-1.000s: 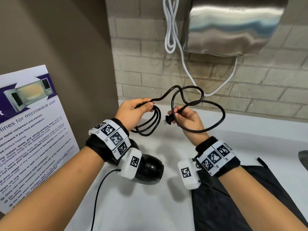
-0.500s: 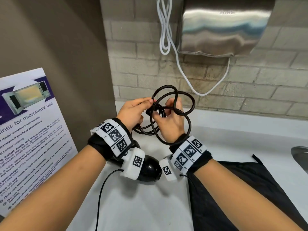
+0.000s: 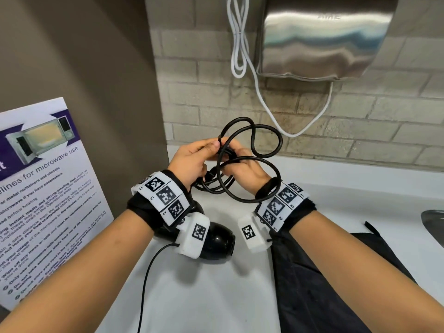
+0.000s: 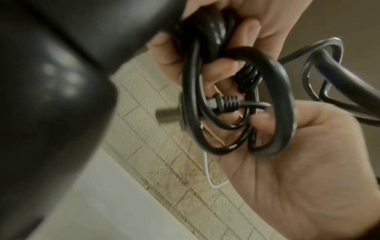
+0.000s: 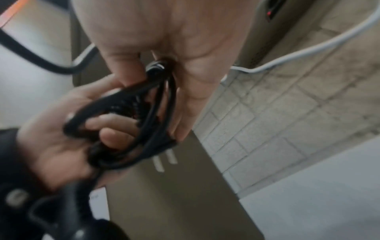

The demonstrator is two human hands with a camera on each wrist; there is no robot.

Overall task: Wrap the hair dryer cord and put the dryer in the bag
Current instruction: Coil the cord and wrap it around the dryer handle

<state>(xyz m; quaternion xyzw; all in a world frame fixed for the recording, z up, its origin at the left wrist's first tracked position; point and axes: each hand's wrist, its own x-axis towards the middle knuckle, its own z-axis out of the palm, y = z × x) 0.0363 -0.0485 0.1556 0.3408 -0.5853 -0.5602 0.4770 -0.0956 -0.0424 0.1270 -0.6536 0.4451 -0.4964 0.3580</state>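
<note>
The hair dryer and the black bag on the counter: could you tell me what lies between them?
In the head view, bare white counter lies between the hair dryer and the black bag; only the right wrist's camera block hangs above it.

— Head view: looking forward and down from above the forearms, facing the brick wall [image 3: 336, 121] beyond the counter's [image 3: 216, 296] far edge, both hands at mid-frame.
— And the left wrist view?
— Very near, aimed up along the left hand [image 4: 236, 21] from beneath; dryer body [image 4: 51, 81] filling the left side, cord [image 4: 236, 105] coils almost at the lens, brick wall behind.
— Right wrist view?
— Equally near, aimed along the right hand [image 5: 174, 40] toward the left hand; blurred, so probably tilted upward.
— Shared ground?
— Cord bundle, both hands, the brick wall and the white cable [image 3: 262, 92] in all three.
</note>
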